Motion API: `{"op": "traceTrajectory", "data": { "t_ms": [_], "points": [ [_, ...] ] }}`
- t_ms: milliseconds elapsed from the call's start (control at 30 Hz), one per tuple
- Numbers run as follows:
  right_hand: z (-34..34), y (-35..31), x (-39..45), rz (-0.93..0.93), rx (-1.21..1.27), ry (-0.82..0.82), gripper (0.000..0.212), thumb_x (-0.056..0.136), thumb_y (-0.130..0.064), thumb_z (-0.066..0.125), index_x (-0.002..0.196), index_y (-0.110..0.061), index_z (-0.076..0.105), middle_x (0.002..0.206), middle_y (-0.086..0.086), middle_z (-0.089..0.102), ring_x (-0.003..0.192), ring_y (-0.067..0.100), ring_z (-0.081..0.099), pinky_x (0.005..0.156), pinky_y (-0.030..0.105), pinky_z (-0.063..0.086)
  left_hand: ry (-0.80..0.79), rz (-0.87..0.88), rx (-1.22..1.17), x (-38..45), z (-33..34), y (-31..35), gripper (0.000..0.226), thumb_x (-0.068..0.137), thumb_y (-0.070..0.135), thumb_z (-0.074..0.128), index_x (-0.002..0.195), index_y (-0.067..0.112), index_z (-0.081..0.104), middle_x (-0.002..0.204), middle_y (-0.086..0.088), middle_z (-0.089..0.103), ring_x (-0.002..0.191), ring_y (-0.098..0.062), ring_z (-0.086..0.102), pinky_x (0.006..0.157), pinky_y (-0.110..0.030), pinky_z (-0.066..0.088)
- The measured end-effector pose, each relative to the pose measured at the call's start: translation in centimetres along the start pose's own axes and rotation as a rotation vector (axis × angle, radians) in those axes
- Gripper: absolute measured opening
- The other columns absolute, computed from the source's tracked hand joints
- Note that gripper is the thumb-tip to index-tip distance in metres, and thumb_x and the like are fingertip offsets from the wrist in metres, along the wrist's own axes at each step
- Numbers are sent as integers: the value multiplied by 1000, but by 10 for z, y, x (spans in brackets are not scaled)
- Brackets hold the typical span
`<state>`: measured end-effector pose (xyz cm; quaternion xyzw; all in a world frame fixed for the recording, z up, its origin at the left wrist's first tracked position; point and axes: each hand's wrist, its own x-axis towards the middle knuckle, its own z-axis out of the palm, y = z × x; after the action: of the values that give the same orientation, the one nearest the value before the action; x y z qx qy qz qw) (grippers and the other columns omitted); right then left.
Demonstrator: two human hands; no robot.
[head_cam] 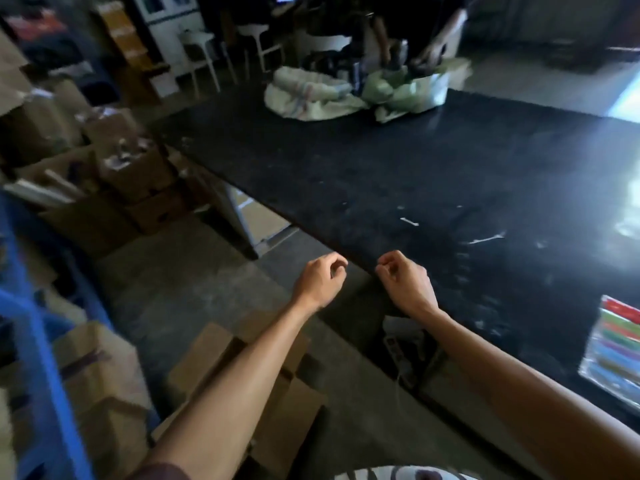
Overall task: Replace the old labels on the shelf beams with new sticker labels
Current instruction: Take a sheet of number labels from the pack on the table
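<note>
My left hand (320, 280) and my right hand (403, 278) hover side by side at the near edge of a black table (381, 161). Both have their fingers curled in towards the thumb, and I see nothing between them. A clear pack of coloured sticker labels (613, 348) lies on the table at the far right, well apart from my right hand. A blue shelf beam (38, 327) runs along the left edge of the view, blurred. Small white paper scraps (485, 239) lie on the tabletop beyond my right hand.
Cardboard boxes (242, 372) stand on the concrete floor under my left arm, and more boxes (131, 171) are stacked at the left. Pale bags (311, 95) sit at the table's far end, where another person's hand (429, 53) works. White chairs (197, 53) stand behind.
</note>
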<state>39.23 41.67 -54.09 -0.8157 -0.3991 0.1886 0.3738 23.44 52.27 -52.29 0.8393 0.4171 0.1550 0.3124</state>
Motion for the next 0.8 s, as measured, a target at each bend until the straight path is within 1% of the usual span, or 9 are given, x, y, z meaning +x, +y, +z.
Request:
{"op": "traceTrajectory", "data": {
  "t_ms": [100, 133, 267, 400, 533, 633, 700, 733, 800],
  "points": [
    [-69, 70, -1, 64, -49, 39, 17, 87, -40, 56, 103, -34, 59, 98, -10, 67, 93, 17, 62, 81, 37, 53, -60, 65, 19, 18, 58, 58, 24, 95, 19, 58, 116, 17, 68, 109, -7, 72, 100, -25, 66, 82, -29, 50],
    [-95, 99, -2, 82, -70, 52, 18, 87, -40, 56, 104, -35, 58, 100, -11, 66, 93, 17, 62, 80, 37, 53, -85, 95, 16, 25, 82, 83, 26, 94, 18, 58, 119, 17, 67, 110, -7, 71, 100, -25, 65, 84, -29, 50],
    [-175, 195, -10, 126, -163, 105, 23, 92, -36, 56, 114, -30, 57, 106, -8, 66, 99, 19, 62, 81, 32, 50, -189, 164, 10, 43, 167, 156, 34, 93, 19, 58, 127, 20, 62, 119, -4, 67, 110, -23, 62, 97, -37, 51],
    [-234, 271, -32, 255, -217, 159, 32, 93, -31, 57, 124, -24, 56, 119, 5, 65, 111, 27, 59, 91, 37, 47, -325, 214, 32, 44, 245, 220, 39, 93, 21, 58, 132, 21, 59, 124, -5, 65, 117, -22, 60, 102, -37, 48],
    [-266, 327, -65, 402, -277, 207, 43, 91, -34, 60, 131, -24, 51, 135, 4, 56, 121, 27, 52, 97, 40, 44, -513, 324, 130, 40, 308, 263, 48, 94, 26, 55, 142, 24, 51, 137, -2, 59, 128, -21, 54, 108, -38, 43],
    [-276, 359, -88, 535, -258, 208, 58, 90, -34, 62, 143, -26, 40, 152, 1, 38, 136, 26, 40, 108, 44, 39, -633, 415, 217, 38, 347, 282, 55, 96, 31, 56, 149, 24, 42, 155, -1, 44, 143, -18, 39, 119, -38, 32],
    [-278, 374, -96, 629, -209, 203, 66, 91, -35, 60, 149, -27, 31, 158, 5, 29, 143, 28, 31, 113, 47, 34, -699, 472, 315, 38, 370, 289, 62, 98, 38, 55, 154, 27, 32, 163, -1, 30, 151, -18, 25, 123, -41, 22],
    [-277, 378, -98, 659, -197, 197, 68, 92, -36, 59, 151, -27, 27, 159, 7, 26, 144, 28, 28, 115, 47, 32, -723, 496, 360, 39, 380, 291, 65, 98, 41, 54, 156, 28, 27, 166, -1, 23, 153, -19, 18, 124, -42, 17],
    [-278, 384, -98, 692, -189, 217, 71, 92, -37, 59, 152, -26, 24, 158, 6, 29, 144, 27, 27, 115, 47, 31, -764, 537, 425, 42, 397, 295, 72, 98, 44, 54, 158, 28, 18, 168, 1, 11, 155, -21, 7, 125, -45, 8]
  ]
}}
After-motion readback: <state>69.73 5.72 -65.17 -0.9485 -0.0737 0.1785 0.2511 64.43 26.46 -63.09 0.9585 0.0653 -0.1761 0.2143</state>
